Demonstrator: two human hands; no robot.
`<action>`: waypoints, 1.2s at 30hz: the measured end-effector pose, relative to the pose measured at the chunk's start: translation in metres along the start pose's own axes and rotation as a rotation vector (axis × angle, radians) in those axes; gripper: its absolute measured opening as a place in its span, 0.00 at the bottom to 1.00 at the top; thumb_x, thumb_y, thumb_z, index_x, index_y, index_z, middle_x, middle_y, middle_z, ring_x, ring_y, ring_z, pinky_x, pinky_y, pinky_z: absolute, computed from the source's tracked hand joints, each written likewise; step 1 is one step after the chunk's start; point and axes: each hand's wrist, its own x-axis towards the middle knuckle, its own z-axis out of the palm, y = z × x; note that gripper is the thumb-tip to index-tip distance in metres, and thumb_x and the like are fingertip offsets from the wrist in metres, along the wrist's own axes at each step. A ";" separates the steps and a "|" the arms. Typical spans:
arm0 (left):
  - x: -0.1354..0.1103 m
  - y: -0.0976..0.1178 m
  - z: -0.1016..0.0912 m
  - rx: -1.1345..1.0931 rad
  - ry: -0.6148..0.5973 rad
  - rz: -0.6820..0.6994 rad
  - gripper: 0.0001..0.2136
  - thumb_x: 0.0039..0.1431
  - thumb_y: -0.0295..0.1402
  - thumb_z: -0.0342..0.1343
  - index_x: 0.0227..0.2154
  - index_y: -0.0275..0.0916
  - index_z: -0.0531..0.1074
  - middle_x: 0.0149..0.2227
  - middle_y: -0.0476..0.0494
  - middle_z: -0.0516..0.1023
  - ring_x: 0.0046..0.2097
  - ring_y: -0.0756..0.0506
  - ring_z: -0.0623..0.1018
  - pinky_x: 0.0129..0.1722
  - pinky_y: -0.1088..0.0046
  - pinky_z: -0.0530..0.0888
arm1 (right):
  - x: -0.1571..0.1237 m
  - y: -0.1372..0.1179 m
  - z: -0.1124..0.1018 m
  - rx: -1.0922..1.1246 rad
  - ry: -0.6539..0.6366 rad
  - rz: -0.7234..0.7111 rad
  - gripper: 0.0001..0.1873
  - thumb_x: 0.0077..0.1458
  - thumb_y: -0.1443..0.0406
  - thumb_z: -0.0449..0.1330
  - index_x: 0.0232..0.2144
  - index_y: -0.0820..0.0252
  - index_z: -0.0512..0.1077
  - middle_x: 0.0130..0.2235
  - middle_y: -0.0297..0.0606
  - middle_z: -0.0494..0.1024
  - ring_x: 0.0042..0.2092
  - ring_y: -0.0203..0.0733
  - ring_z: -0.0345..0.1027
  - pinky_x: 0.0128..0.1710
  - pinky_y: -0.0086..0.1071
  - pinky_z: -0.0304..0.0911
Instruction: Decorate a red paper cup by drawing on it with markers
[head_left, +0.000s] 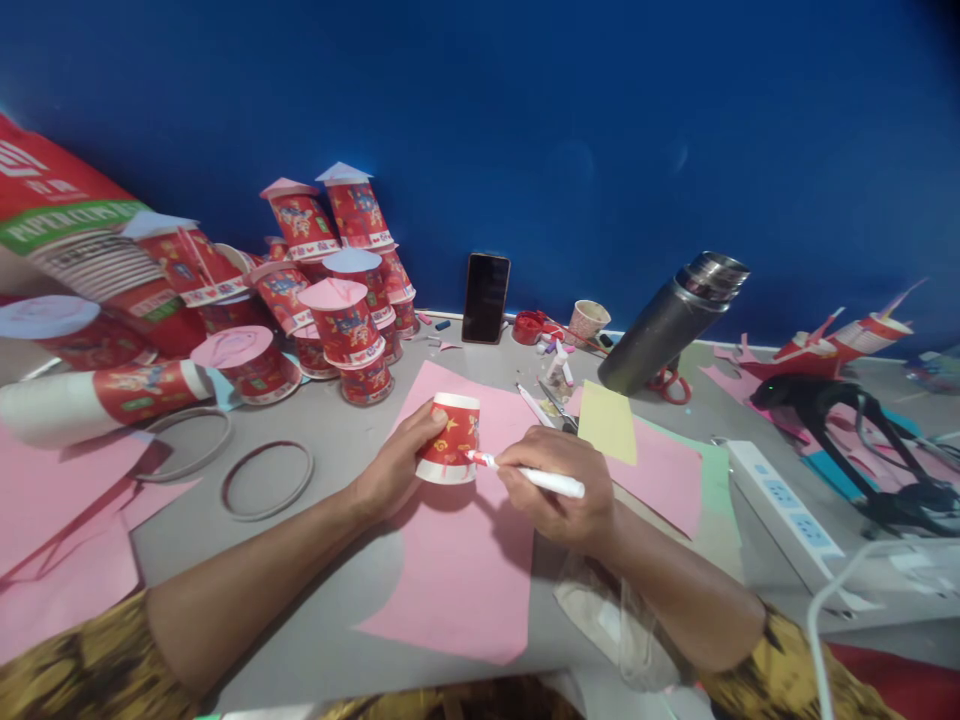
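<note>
My left hand (401, 448) is closed around a red and white paper cup (456, 432), thumb on its near left side. The cup is held above a sheet of pink paper (457, 590), its white band at the lower end. In my right hand (566, 485) is a white marker (551, 482), pinched between the fingers. Its reddish tip meets or nearly meets the cup's lower right side; exact contact is too small to tell. The fingers of my left hand behind the cup are hidden.
Paper cups with paper cone tops (341, 325) are stacked at the left, near two rings (268, 480). A phone (486, 298) leans on the blue wall. Scissors (559, 405), a dark flask (664, 330) and a power strip (784, 505) lie or stand to the right.
</note>
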 end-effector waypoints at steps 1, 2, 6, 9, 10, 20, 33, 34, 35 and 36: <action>0.000 0.000 0.000 0.012 0.006 0.001 0.22 0.55 0.51 0.73 0.41 0.36 0.79 0.36 0.42 0.83 0.37 0.41 0.82 0.38 0.67 0.77 | 0.000 0.000 0.000 0.002 0.001 -0.003 0.08 0.69 0.70 0.60 0.36 0.58 0.77 0.29 0.35 0.82 0.28 0.36 0.73 0.32 0.30 0.68; 0.000 0.000 0.001 0.024 0.010 0.005 0.23 0.55 0.51 0.73 0.41 0.37 0.79 0.36 0.42 0.83 0.37 0.41 0.81 0.38 0.68 0.77 | 0.000 0.000 0.000 0.005 0.003 -0.006 0.08 0.69 0.70 0.60 0.36 0.58 0.77 0.29 0.35 0.82 0.28 0.36 0.73 0.31 0.30 0.68; -0.001 0.000 0.001 0.065 0.014 0.014 0.22 0.56 0.52 0.72 0.41 0.37 0.79 0.35 0.43 0.83 0.35 0.43 0.80 0.36 0.69 0.75 | -0.001 0.002 0.002 0.020 0.012 -0.034 0.06 0.69 0.70 0.60 0.38 0.58 0.77 0.30 0.36 0.84 0.29 0.37 0.75 0.32 0.31 0.70; -0.001 0.001 0.002 0.085 0.011 0.006 0.23 0.56 0.52 0.72 0.42 0.37 0.79 0.35 0.43 0.83 0.35 0.43 0.80 0.36 0.69 0.76 | -0.002 0.003 0.003 0.030 -0.006 -0.057 0.06 0.69 0.70 0.60 0.39 0.58 0.77 0.30 0.36 0.84 0.29 0.37 0.75 0.33 0.32 0.71; -0.002 0.001 0.002 0.087 0.009 0.004 0.23 0.56 0.52 0.72 0.42 0.37 0.79 0.36 0.43 0.83 0.35 0.43 0.80 0.37 0.69 0.76 | -0.002 0.003 0.003 0.037 -0.018 -0.059 0.06 0.69 0.70 0.60 0.39 0.58 0.77 0.29 0.36 0.84 0.29 0.37 0.75 0.33 0.32 0.71; -0.003 0.001 0.005 0.042 0.009 0.000 0.22 0.55 0.51 0.73 0.39 0.37 0.78 0.33 0.44 0.82 0.33 0.45 0.79 0.33 0.71 0.75 | -0.004 0.002 0.007 0.095 -0.021 -0.086 0.06 0.69 0.70 0.60 0.38 0.57 0.76 0.28 0.34 0.82 0.27 0.36 0.71 0.30 0.31 0.68; 0.001 0.003 0.001 -0.134 0.052 -0.108 0.22 0.53 0.49 0.74 0.40 0.34 0.82 0.35 0.38 0.86 0.36 0.39 0.84 0.41 0.63 0.82 | 0.003 0.005 -0.005 0.086 0.080 0.003 0.04 0.69 0.69 0.62 0.41 0.59 0.78 0.32 0.38 0.85 0.31 0.38 0.77 0.33 0.30 0.71; 0.001 0.004 0.000 -0.162 0.065 -0.136 0.22 0.55 0.48 0.72 0.41 0.33 0.82 0.35 0.37 0.87 0.36 0.38 0.85 0.41 0.62 0.83 | 0.004 0.006 -0.007 0.072 0.106 0.018 0.04 0.69 0.69 0.62 0.41 0.59 0.78 0.33 0.39 0.85 0.31 0.38 0.78 0.33 0.30 0.71; 0.002 0.005 0.000 -0.187 0.078 -0.161 0.21 0.56 0.47 0.71 0.42 0.33 0.83 0.36 0.36 0.87 0.37 0.38 0.85 0.41 0.61 0.83 | 0.004 0.007 -0.008 0.061 0.123 0.030 0.05 0.69 0.69 0.62 0.40 0.59 0.78 0.33 0.39 0.85 0.31 0.38 0.78 0.33 0.30 0.71; 0.001 0.006 0.000 -0.206 0.091 -0.182 0.20 0.58 0.47 0.70 0.42 0.32 0.83 0.37 0.35 0.88 0.37 0.37 0.86 0.41 0.60 0.84 | 0.005 0.008 -0.008 0.056 0.131 0.036 0.05 0.69 0.69 0.62 0.40 0.59 0.79 0.32 0.39 0.85 0.31 0.38 0.77 0.32 0.30 0.71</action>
